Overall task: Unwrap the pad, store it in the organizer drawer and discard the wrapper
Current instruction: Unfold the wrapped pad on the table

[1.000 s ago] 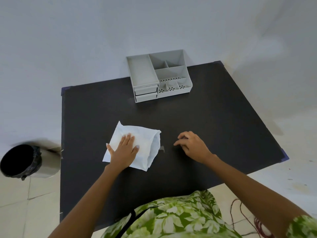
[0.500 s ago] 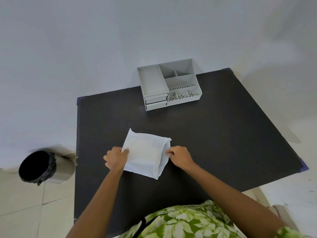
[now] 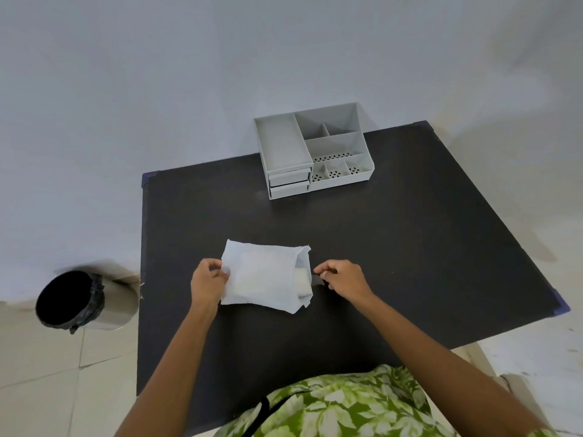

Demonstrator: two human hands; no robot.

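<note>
A white wrapper (image 3: 263, 274) lies on the black table (image 3: 394, 247) in front of me, its right end open. The folded white pad (image 3: 303, 280) shows inside that opening. My left hand (image 3: 206, 283) pinches the wrapper's left edge. My right hand (image 3: 342, 277) is at the wrapper's right end, fingertips pinched on a small grey tab there. The grey organizer (image 3: 310, 149) stands at the table's far edge, its two drawers (image 3: 288, 182) closed on its front left.
A round bin (image 3: 72, 299) with a black liner stands on the tiled floor left of the table. A white wall rises right behind the organizer. The table's near edge meets my green patterned clothing.
My left hand went from lying flat on the wrapper to pinching its left edge. My right hand moved in from the bare table to the wrapper's open right end.
</note>
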